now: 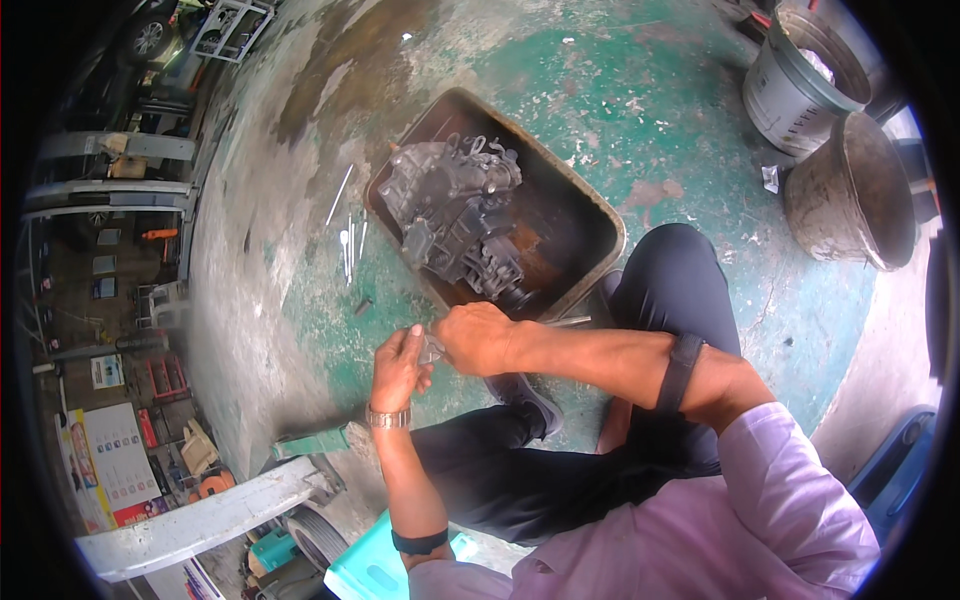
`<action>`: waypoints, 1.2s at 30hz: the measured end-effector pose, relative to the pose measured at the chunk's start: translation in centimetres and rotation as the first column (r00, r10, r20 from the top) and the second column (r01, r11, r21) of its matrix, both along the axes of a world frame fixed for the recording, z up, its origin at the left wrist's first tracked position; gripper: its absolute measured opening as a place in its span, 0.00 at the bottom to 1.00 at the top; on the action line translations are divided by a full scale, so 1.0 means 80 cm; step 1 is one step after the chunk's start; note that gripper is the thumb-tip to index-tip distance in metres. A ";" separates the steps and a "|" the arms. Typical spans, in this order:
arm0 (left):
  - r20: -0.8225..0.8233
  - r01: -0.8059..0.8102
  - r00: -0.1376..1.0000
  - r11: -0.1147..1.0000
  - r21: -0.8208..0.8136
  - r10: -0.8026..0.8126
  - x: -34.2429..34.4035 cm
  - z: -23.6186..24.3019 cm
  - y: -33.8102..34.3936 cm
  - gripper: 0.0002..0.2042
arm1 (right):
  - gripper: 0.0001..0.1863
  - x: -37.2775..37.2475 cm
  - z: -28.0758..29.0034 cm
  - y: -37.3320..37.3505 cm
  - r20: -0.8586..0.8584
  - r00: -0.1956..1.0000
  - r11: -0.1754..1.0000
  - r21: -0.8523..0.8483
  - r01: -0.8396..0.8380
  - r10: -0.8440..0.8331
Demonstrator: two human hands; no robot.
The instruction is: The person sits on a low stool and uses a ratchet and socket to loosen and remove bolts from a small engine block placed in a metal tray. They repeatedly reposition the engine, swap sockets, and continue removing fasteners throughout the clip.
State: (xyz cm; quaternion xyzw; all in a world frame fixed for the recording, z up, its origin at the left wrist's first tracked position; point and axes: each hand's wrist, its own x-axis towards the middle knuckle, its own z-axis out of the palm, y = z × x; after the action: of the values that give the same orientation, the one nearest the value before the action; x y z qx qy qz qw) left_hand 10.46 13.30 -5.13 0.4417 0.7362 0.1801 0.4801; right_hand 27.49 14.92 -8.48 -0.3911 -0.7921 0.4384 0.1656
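- In the head view, the left hand (399, 364) is near the centre of the frame, below the tub, its thumb and fingers bent and grasping a small grey piece (431, 350).
- The right hand (477, 336) comes across from the right, knuckles up and fingers clenched, meeting the same piece from its other side; its fingertips are partly hidden.
- The small grey piece lies between the two hands, just left of the frame's centre and below it; its exact shape is too small to make out.
- Above the hands, a dark rectangular tub (572, 232) stands at a slant on the floor (690, 110), which is worn green paint with bare grey and brown patches.
- A grey metal assembly (450, 205) with ribbed, cylindrical parts rests in the tub, filling mostly its left side.
- Left of the tub, several slim metal tools (346, 245) lie on the floor, with a small dark part (364, 306) below them.
- At the upper right stand a grey bucket (795, 100) and, just below it, a dirt-caked bucket (825, 195); a crumpled silvery scrap (770, 179) lies beside them.
- The left wrist wears a metal-banded watch (389, 417); a dark strap (681, 373) circles the right arm near the elbow.
- At the lower left are a pale metal beam (210, 517), a tyre (317, 538) and a turquoise plastic object (368, 568).
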 end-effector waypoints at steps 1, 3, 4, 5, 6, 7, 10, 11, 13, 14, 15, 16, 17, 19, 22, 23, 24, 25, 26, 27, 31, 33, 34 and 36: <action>0.023 0.005 1.000 1.000 0.010 -0.005 -0.001 -0.001 0.000 0.16 | 0.10 0.000 0.000 0.000 0.012 1.000 1.000 -0.018 -0.010 0.010; 0.040 0.011 0.999 1.000 0.025 -0.012 -0.002 -0.003 -0.001 0.16 | 0.09 -0.001 -0.001 0.000 -0.001 1.000 1.000 -0.021 -0.013 0.013; 0.044 0.014 0.999 0.999 0.031 -0.015 -0.003 -0.004 -0.001 0.16 | 0.09 -0.001 -0.001 0.000 -0.005 1.000 1.000 -0.027 -0.016 0.016; 0.049 0.017 0.999 0.999 0.036 -0.019 -0.004 -0.005 -0.001 0.16 | 0.09 0.000 -0.001 0.000 -0.014 1.000 1.000 -0.017 -0.014 0.014; 0.053 0.021 0.998 0.999 0.041 -0.023 -0.004 -0.006 -0.001 0.16 | 0.09 0.000 -0.001 0.000 -0.019 1.000 1.000 -0.014 -0.015 0.015; 0.048 0.025 0.998 0.998 0.054 -0.028 -0.004 -0.006 0.000 0.16 | 0.09 0.000 -0.001 0.000 -0.025 1.000 1.000 -0.010 -0.016 0.016; 0.036 0.027 0.999 0.996 0.085 -0.030 -0.003 -0.007 0.000 0.16 | 0.09 0.000 0.000 -0.001 -0.043 0.999 1.000 -0.016 -0.026 0.025; 0.034 0.019 0.999 0.996 0.091 -0.022 -0.002 -0.007 0.000 0.16 | 0.08 0.000 0.001 -0.001 -0.041 0.999 1.000 -0.003 -0.009 0.009; 0.022 0.007 1.000 0.995 0.098 -0.009 -0.002 -0.007 -0.001 0.17 | 0.05 0.000 0.002 -0.003 -0.038 0.999 0.999 0.024 0.024 -0.023; 0.010 0.002 1.000 0.995 0.100 -0.003 -0.002 -0.007 -0.001 0.18 | 0.06 0.000 0.002 -0.003 -0.047 0.999 0.999 0.026 0.023 -0.022; -0.013 0.003 1.000 0.994 0.108 -0.002 -0.003 -0.008 -0.001 0.19 | 0.06 0.000 0.001 -0.004 -0.055 0.998 0.999 0.029 0.022 -0.021; -0.023 0.005 1.000 0.996 0.090 -0.002 -0.004 -0.010 0.000 0.18 | 0.06 0.000 0.001 -0.004 -0.064 0.998 0.999 0.031 0.021 -0.019; -0.045 0.012 0.999 0.997 0.079 -0.008 -0.006 -0.012 0.001 0.18 | 0.06 0.000 -0.001 -0.004 -0.050 0.999 0.999 0.038 0.017 -0.015; -0.041 0.013 0.999 0.998 0.065 -0.010 -0.009 -0.019 0.004 0.17 | 0.06 -0.001 -0.004 -0.004 -0.021 1.000 0.999 0.052 0.007 -0.006; 0.022 -0.025 0.999 0.998 0.054 0.023 -0.014 -0.030 0.009 0.14 | 0.08 -0.004 -0.011 0.000 -0.026 1.000 0.997 0.071 0.001 0.001; 0.035 -0.047 0.998 0.998 0.050 0.045 -0.015 -0.034 0.011 0.14 | 0.09 -0.003 -0.013 0.002 -0.049 0.999 0.996 0.084 -0.008 0.012; 0.034 -0.062 0.998 0.997 0.051 0.060 -0.016 -0.038 0.013 0.13 | 0.10 0.000 -0.014 0.005 -0.079 0.997 0.995 0.102 -0.014 0.022; 0.102 -0.091 0.991 0.994 0.053 0.085 -0.015 -0.042 0.014 0.12 | 0.11 0.006 -0.014 0.008 -0.070 0.997 0.995 0.092 -0.025 0.032; 0.152 -0.117 0.982 0.992 0.051 0.108 -0.015 -0.046 0.013 0.12 | 0.12 0.015 -0.012 0.011 -0.089 0.993 0.992 0.104 -0.068 0.078; 0.175 -0.141 0.976 0.989 0.041 0.132 -0.014 -0.051 0.012 0.11 | 0.13 0.027 -0.009 0.016 -0.069 0.990 0.989 0.087 -0.117 0.123; 0.428 -0.258 0.862 0.962 -0.090 0.272 0.005 -0.087 0.017 0.09 | 0.15 0.095 0.015 0.044 0.059 0.958 0.956 0.068 -0.285 0.282; 0.590 -0.331 0.737 0.937 -0.108 0.328 0.030 -0.116 0.025 0.09 | 0.14 0.131 0.030 0.064 0.116 0.940 0.943 -0.132 -0.306 0.322; 0.620 -0.306 0.701 0.934 -0.185 0.353 0.043 -0.130 0.032 0.10 | 0.14 0.146 0.035 0.070 0.146 0.941 0.941 -0.197 -0.275 0.305; 0.686 -0.406 0.599 0.895 -0.184 0.413 0.082 -0.162 0.033 0.08 | 0.12 0.166 0.037 0.079 0.246 0.928 0.946 -0.234 -0.225 0.281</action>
State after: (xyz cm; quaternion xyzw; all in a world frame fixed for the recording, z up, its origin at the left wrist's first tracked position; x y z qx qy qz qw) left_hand 17.02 15.95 -18.06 0.1551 0.5756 0.4378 0.6730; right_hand 40.73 21.25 -5.49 -0.3572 -0.8027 0.4754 -0.0449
